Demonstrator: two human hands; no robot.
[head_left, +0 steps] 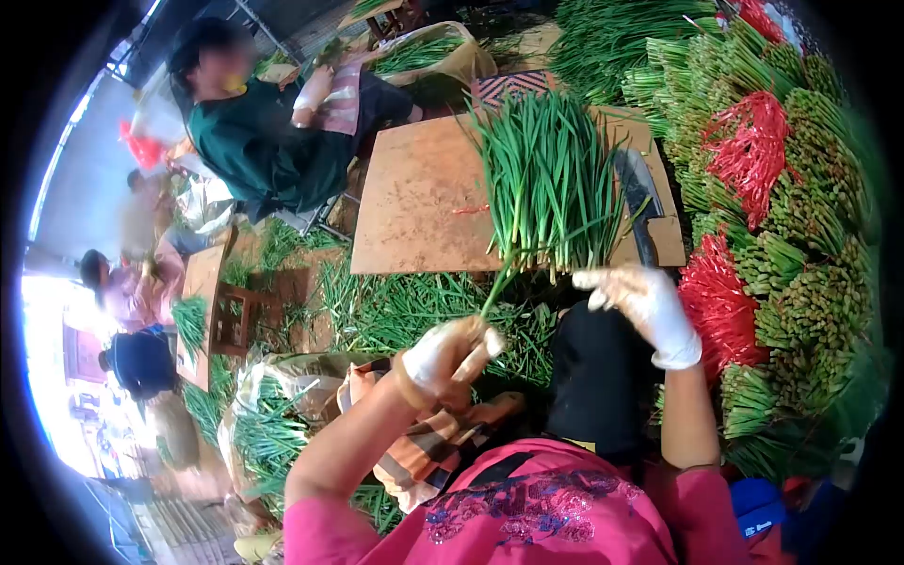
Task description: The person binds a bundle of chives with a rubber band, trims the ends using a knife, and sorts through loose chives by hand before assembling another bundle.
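My left hand point(447, 356), in a white glove, is closed around the lower end of a thin green chive stalk point(497, 290). The stalk's upper part reaches the pile of chives point(551, 169) on the wooden board point(414, 188). That pile lies with its pale cut ends toward me, slightly over the board's near edge. My right hand point(645, 306), also white-gloved, hovers just below those ends with fingers stretched to the left, and I see nothing in it. A knife point(638, 193) with a wide dark blade rests on the board to the right of the pile.
Tied green bundles point(800, 188) are stacked high along the right, with red plastic strips point(720, 301) on them. Loose leaves point(377, 306) cover the ground under the board. A bag of greens point(273, 424) stands at lower left. A co-worker point(259, 141) sits beyond the board's left side.
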